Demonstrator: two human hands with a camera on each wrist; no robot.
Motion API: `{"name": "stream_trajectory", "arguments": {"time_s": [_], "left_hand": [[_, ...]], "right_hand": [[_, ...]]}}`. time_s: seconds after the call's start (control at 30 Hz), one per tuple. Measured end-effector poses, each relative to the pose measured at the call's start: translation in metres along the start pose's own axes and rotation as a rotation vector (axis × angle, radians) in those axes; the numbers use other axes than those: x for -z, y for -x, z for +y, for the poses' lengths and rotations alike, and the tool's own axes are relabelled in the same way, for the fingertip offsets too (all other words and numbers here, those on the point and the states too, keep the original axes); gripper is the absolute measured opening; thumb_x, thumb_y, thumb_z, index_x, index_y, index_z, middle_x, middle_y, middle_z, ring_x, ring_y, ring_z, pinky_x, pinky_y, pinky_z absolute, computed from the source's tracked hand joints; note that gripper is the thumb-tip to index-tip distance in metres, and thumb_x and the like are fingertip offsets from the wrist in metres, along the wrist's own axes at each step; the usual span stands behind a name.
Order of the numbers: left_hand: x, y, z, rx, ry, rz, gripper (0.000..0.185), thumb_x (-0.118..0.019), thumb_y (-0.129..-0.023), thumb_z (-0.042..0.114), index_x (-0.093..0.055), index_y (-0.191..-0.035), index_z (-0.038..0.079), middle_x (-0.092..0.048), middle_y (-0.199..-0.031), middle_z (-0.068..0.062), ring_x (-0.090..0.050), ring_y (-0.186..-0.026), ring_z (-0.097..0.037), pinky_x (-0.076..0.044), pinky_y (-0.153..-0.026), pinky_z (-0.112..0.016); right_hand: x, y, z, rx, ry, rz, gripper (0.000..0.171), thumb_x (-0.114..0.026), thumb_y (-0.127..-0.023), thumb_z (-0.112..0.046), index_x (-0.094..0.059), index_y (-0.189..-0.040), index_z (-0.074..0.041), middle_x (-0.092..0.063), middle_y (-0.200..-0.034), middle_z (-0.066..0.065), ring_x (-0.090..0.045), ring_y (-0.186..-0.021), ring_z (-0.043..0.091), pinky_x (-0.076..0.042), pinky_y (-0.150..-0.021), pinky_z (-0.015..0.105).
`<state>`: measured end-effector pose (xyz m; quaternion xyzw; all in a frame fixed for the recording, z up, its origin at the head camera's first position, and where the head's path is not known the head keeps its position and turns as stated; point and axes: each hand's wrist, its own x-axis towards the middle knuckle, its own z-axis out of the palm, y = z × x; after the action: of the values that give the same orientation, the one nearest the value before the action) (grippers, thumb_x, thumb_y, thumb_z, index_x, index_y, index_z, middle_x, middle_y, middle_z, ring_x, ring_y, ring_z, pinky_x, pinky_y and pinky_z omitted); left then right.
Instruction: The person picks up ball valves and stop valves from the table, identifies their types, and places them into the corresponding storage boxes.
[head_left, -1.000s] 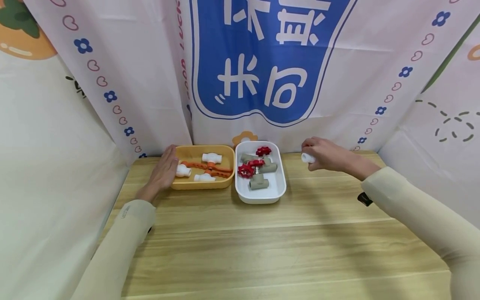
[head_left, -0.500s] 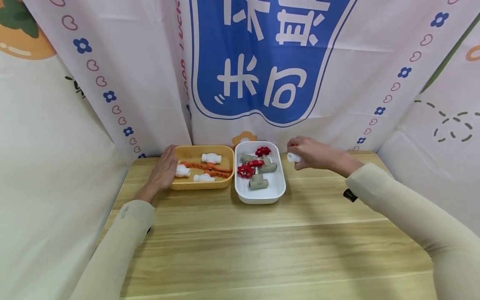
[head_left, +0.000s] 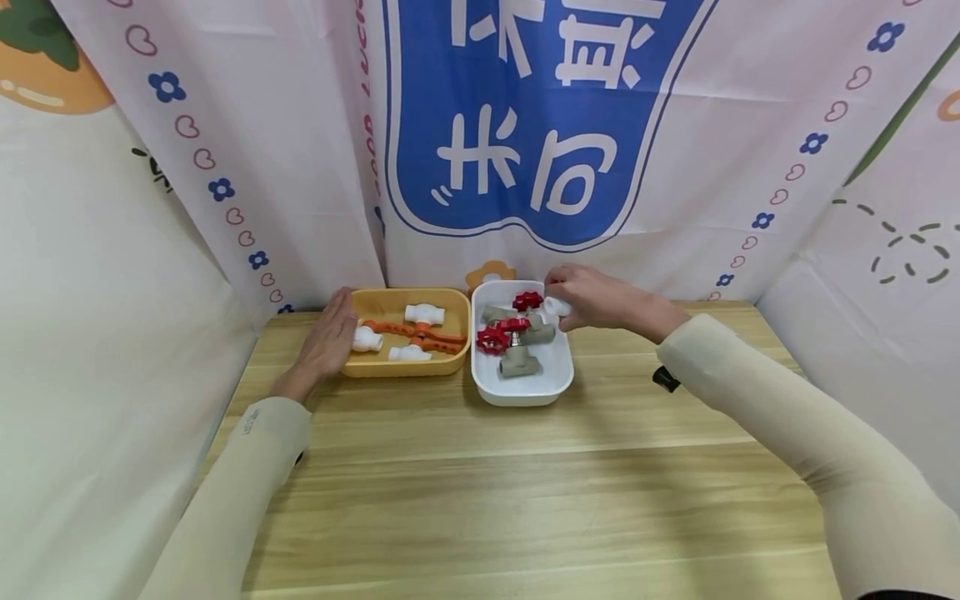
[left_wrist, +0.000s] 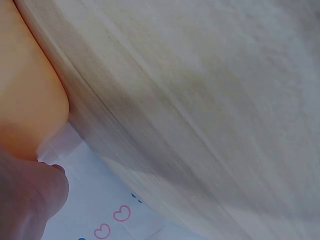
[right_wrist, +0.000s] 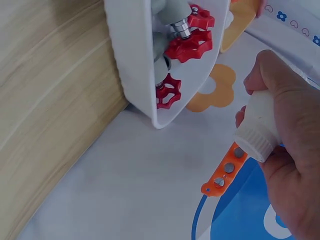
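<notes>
Change: right hand (head_left: 592, 298) shifted leftward since a second ago, from bare tabletop at the far right to above the right rim of the white rectangular plastic tray (head_left: 558, 379); left hand (head_left: 330, 337) unmoved against the orange rectangular plastic tray (head_left: 405, 367).
Right hand grip: fingers and thumb curled round a small white plastic ball valve with an orange lever handle (right_wrist: 257, 131), held in the air.
Valve look: short white cylindrical body with a ribbed collar at one end; flat orange handle (right_wrist: 223, 171) with three metal studs sticking out below the fingers in the right wrist view; mostly hidden by fingers in the head view, only a white end showing (head_left: 556, 308).
Valve place: above the far right edge of the white tray, clear of the grey pipe valves with red handwheels (head_left: 510, 333) lying inside.
Left hand grip: fingers straight, flat against the left wall of the orange tray, holding nothing.
Orange tray contents: three white plastic valves with orange handles (head_left: 408, 333).
Support: light wooden table (head_left: 525, 492).
</notes>
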<state>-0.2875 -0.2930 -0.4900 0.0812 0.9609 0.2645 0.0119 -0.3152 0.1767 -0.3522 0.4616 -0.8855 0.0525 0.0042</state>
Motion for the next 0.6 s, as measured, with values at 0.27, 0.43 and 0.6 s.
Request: {"name": "stream_trajectory", "arguments": {"time_s": [0.27, 0.43, 0.6], "left_hand": [[-0.002, -0.001, 0.002, 0.011, 0.015, 0.004, 0.066, -0.004, -0.115, 0.041, 0.010, -0.167, 0.003, 0.014, -0.177, -0.011, 0.011, -0.164, -0.034, 0.004, -0.133, -0.053], [-0.001, -0.001, 0.003, 0.013, 0.014, -0.001, 0.067, -0.003, -0.115, 0.043, 0.010, -0.167, 0.004, 0.014, -0.177, -0.011, 0.012, -0.164, -0.034, 0.004, -0.133, -0.053], [0.001, 0.000, 0.002, 0.002, -0.002, -0.006, 0.067, -0.002, -0.115, 0.043, 0.011, -0.166, 0.002, 0.015, -0.177, -0.012, 0.012, -0.164, -0.035, 0.004, -0.133, -0.053]], "right_hand": [[-0.002, -0.016, -0.007, -0.003, -0.019, -0.030, 0.043, -0.090, -0.084, -0.018, -0.077, -0.121, -0.003, -0.071, -0.123, 0.017, -0.067, -0.107, 0.030, -0.062, -0.096, 0.041], [-0.004, -0.029, -0.012, 0.008, -0.018, -0.031, 0.043, -0.091, -0.084, -0.021, -0.077, -0.121, -0.003, -0.072, -0.122, 0.016, -0.066, -0.105, 0.029, -0.062, -0.094, 0.040], [-0.006, -0.044, -0.017, 0.039, -0.021, -0.027, 0.043, -0.092, -0.085, -0.025, -0.077, -0.119, -0.003, -0.073, -0.116, 0.014, -0.066, -0.099, 0.027, -0.061, -0.089, 0.038]]}}
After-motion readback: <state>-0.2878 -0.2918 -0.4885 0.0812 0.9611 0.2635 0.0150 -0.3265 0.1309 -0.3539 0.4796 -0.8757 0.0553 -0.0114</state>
